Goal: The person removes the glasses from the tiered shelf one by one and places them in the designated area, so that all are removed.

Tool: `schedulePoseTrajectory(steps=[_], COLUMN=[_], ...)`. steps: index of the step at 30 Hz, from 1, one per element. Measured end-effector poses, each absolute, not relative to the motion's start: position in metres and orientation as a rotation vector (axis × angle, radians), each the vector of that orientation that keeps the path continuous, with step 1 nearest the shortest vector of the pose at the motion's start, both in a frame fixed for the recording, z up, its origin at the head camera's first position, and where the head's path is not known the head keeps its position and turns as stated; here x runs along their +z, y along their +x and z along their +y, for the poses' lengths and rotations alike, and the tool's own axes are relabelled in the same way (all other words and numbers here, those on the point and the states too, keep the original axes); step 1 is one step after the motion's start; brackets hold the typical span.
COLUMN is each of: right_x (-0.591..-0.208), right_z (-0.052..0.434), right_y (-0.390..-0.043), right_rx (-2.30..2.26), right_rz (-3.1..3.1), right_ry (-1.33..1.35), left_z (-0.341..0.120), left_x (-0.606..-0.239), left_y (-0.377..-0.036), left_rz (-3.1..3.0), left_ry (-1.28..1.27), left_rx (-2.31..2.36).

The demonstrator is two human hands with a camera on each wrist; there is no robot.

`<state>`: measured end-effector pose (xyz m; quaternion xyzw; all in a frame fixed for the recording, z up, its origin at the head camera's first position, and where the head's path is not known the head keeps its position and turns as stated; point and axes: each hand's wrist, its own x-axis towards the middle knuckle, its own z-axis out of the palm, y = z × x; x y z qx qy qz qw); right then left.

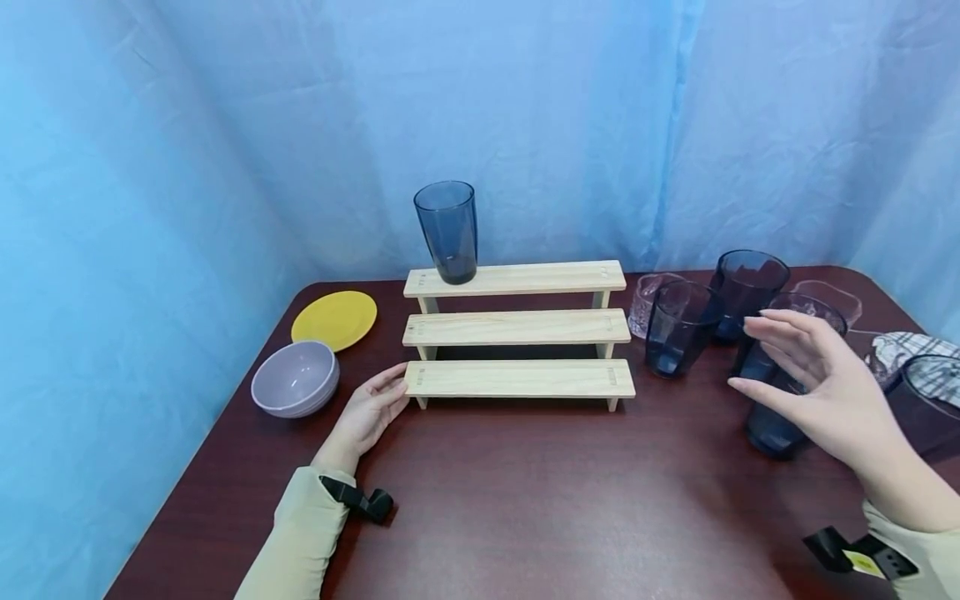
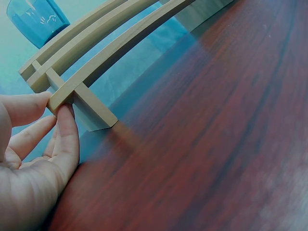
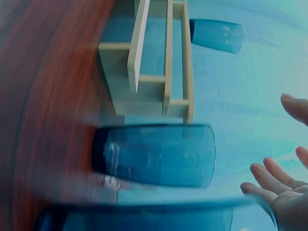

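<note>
A three-tier wooden display stand (image 1: 517, 379) stands at mid-table. My left hand (image 1: 367, 417) pinches the left end of its lowest shelf, thumb above and fingers beneath in the left wrist view. On the top shelf's left end, a blue-grey drinking glass (image 1: 447, 233) stands upright. My right hand (image 1: 828, 387) is raised in front of a dark glass (image 1: 776, 425), its fingers spread and thumb apart, partly covering that glass. Nothing is in its grasp. Another dark glass (image 3: 156, 155) stands by the stand's right end in the right wrist view.
On the left, a yellow plate (image 1: 335, 320) lies behind stacked lavender bowls (image 1: 296, 379). More dark glasses stand at the back right (image 1: 750, 287) and right edge (image 1: 926, 412). A clear patterned glass (image 1: 642, 310) and checked cloth (image 1: 918, 358) are there too. Blue curtains (image 1: 525, 125) hang behind.
</note>
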<state>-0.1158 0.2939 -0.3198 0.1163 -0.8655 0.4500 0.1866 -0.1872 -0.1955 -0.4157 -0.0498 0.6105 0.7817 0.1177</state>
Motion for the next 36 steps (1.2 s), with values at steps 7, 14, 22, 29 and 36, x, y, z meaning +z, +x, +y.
schedulePoseTrajectory(steps=[7, 14, 22, 29, 36], right_x=[-0.322, -0.329, -0.335, -0.339, -0.337], right_z=[0.274, 0.246, 0.22, 0.202, 0.182], right_y=[-0.126, -0.139, -0.158, -0.173, -0.192], right_rx=[1.398, 1.479, 1.542, 1.715, 1.793], right_rz=[-2.398, -2.412, -2.472, -2.38, -2.29], right_ry=[0.472, 0.519, 0.545, 0.436, 0.399], left_z=[-0.195, -0.196, -0.196, -0.195, -0.194], left_x=[-0.417, -0.416, -0.416, -0.416, -0.415], left_y=[-0.187, -0.186, -0.187, -0.187, -0.186], left_rz=[1.799, 1.792, 1.791, 1.778, 1.781], left_ry=[-0.144, -0.157, -0.156, -0.164, -0.167], left_rx=[2.279, 2.277, 2.273, 2.28, 2.293])
